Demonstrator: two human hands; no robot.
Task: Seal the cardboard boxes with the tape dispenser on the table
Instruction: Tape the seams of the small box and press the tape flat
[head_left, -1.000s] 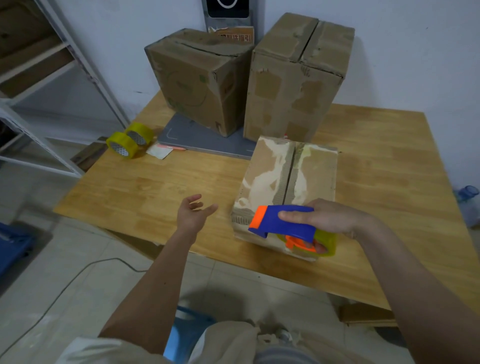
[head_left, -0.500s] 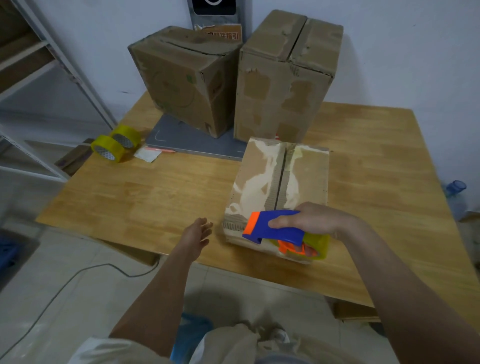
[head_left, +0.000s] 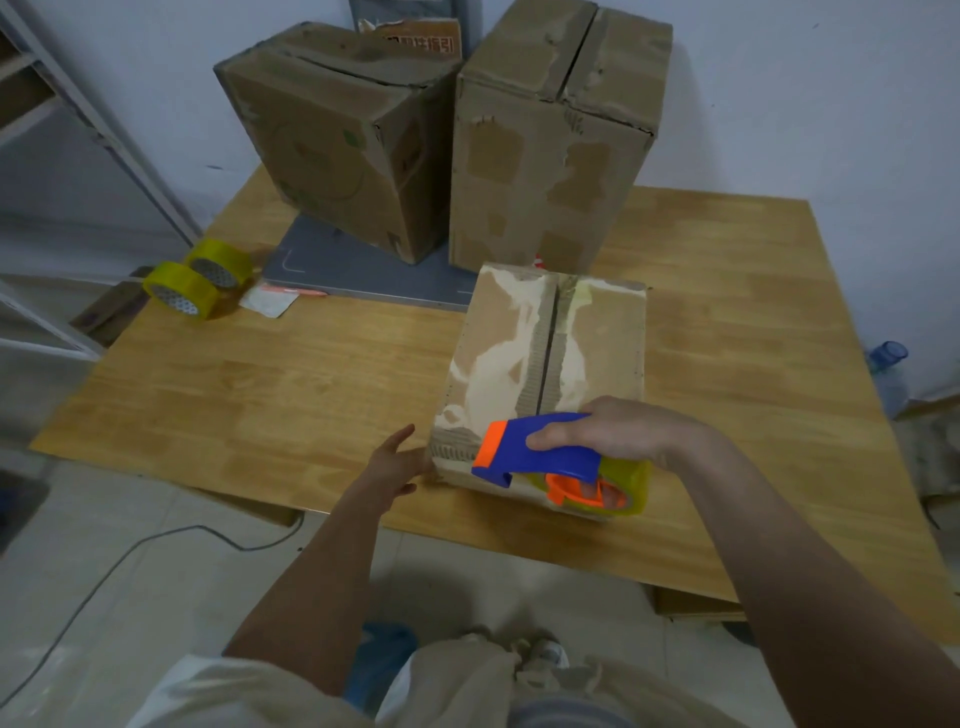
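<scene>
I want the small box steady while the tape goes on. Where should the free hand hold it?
Probably the small box at its near left corner, approached from the left, where the left hand already is. The flat side wall suits an open palm and leaves the centre seam clear for the tape dispenser held in the right hand.

near box (head_left: 545, 374): I see rough matt cardboard, its paper skin torn
tape dispenser (head_left: 540, 449): smooth blue and orange plastic
table (head_left: 260, 384): wood, faint sheen
left rolls (head_left: 200, 283): glossy yellowish tape
</scene>
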